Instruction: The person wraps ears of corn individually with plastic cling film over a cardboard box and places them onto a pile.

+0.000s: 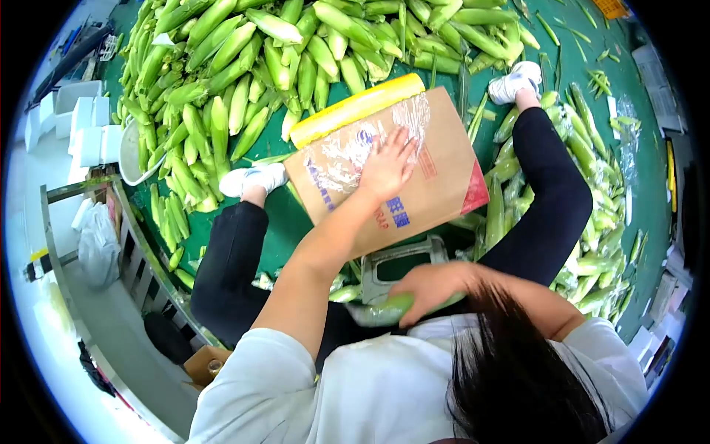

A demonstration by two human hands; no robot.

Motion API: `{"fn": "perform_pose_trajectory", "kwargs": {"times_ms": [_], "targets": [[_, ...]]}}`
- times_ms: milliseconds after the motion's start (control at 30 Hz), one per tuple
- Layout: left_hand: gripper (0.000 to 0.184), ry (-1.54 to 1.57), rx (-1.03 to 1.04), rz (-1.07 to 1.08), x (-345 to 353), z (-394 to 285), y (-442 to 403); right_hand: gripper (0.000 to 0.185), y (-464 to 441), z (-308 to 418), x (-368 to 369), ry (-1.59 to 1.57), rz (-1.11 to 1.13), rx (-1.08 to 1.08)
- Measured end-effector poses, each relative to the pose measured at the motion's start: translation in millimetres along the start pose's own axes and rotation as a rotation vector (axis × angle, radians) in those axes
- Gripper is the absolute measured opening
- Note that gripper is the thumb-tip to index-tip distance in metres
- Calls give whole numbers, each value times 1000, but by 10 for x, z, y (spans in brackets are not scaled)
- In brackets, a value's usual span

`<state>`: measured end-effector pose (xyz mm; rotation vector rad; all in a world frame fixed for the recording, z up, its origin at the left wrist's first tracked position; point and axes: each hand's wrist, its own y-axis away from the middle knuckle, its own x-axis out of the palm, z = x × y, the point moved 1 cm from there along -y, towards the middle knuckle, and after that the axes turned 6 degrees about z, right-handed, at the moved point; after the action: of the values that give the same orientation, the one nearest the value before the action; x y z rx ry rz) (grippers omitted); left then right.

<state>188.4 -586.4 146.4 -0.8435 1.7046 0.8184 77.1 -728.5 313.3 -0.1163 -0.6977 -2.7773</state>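
A seemingly wrapped cob (384, 308) juts leftward from the clenched right hand (427, 287), left hand (387, 166) splayed on film (337, 167)

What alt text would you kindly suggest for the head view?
A bare left hand rests on clear plastic film over a brown cardboard box; the bare right hand holds a green corn cob; green unhusked corn lies heaped beyond.

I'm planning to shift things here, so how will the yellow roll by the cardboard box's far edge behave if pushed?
The yellow roll would probably turn readily, since it looks cylindrical. It may tug the clear film on the cardboard box, where the left hand rests. Its shiny surface could feel slippery.
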Motion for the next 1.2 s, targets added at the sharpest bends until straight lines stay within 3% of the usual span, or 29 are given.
{"fn": "perform_pose_trajectory", "kwargs": {"times_ms": [67,100,133,200,233,267,300,367,400,467,500,533,567,600,633,667,700,733,767,800,833,867,900,933,1000,1067,1133,1167,1200], "targets": [[65,16,93,71,54,-218,306,57,306,-233,-77,-342,-330,-148],[65,15,174,69,94,-355,556,56,467,-370,-116,-688,-439,-139],[68,84,229,256,82,-502,831,56,613,-486,-127,-1037,-537,-122],[67,459,242,341,-206,-757,1337,57,844,-593,-169,-1226,-667,-151],[69,692,164,235,-464,-799,1512,57,944,-621,-159,-1216,-638,-137],[72,605,73,-35,-534,-836,1689,57,895,-707,-123,-1258,-617,-166],[74,374,-15,-43,-995,-934,1577,58,861,-634,-75,-1294,-545,-173],[61,57,258,-341,-1332,-1029,1453,56,559,-660,58,-1201,-268,-323],[53,-55,296,-218,-1664,-1122,1265,55,431,-588,129,-1151,-164,-258],[36,49,342,8,-1729,-1061,1126,57,704,-271,223,-1145,-108,-308],[31,21,239,243,-1874,-1090,1047,59,801,-306,258,-925,-280,-277],[31,174,269,394,-1876,-1068,940,62,919,-258,253,-691,-408,-241],[32,332,262,536,-1902,-995,800,69,1170,-175,324,-129,-759,-122],[32,498,222,668,-1948,-861,712,74,1351,-83,460,246,-955,162],[35,641,279,895,-1834,-705,565,77,1517,40,472,292,-1022,170],[40,1016,336,962,-1687,-565,494,76,1640,69,432,333,-991,182],[47,1004,406,917,-1809,-586,278,77,1834,204,370,411,-979,308],[47,1128,53,1216,-1863,-539,93,76,2012,256,343,439,-1044,419],[42,1526,61,1245,-1610,-249,-60,73,2190,50,393,514,-1319,365],[40,1616,91,928,-1758,-18,-296,74,2378,-302,557,301,-1602,473],[40,1341,-37,430,-1318,597,-550,78,2701,-983,818,313,-1845,630],[37,1348,-222,-45,-1024,1207,-745,78,3074,-1360,1026,378,-2007,802],[36,961,-532,-508,-897,1776,-880,79,3345,-1396,1202,296,-2034,1093],[36,876,-806,-715,-791,2366,-997,79,3590,-1474,1374,99,-2022,1274],[54,855,-1005,-1062,-672,3284,-1383,71,4030,-1767,1760,297,-1790,1728],[77,683,-1093,-927,-511,3980,-1854,66,4043,-1568,1366,758,-1968,1593],[87,927,-1179,-479,-970,3907,-1961,60,3353,-818,382,798,-2135,1185],[77,986,-1084,-664,-970,3913,-2047,56,2989,-912,98,893,-2061,1097],[71,1112,-1150,-704,-1150,3661,-2013,50,2468,-726,-364,491,-1924,707]]}}
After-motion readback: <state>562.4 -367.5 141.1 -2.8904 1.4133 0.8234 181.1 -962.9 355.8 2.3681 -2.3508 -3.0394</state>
